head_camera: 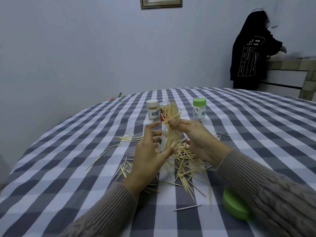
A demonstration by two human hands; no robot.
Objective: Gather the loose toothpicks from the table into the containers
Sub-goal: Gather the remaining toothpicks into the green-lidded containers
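My left hand [150, 149] is curled round a clear open jar [164, 141] held above the table, thumb at its base. My right hand [193, 134] pinches a thick bundle of toothpicks [171, 117] whose lower ends reach down into the jar and whose upper ends fan out above my fingers. Many loose toothpicks [184, 161] lie scattered on the checked tablecloth [68, 168] under and around both hands. Three more containers stand behind: a white-capped one [152, 109], a red-labelled one [164, 106] partly hidden by the bundle, and a green-capped clear one [199, 109].
A loose green lid [234, 204] lies on the cloth at the near right, beside my right sleeve. A person in a dark hooded top [248, 53] stands at a tiled counter at the far right. The wall runs behind the table.
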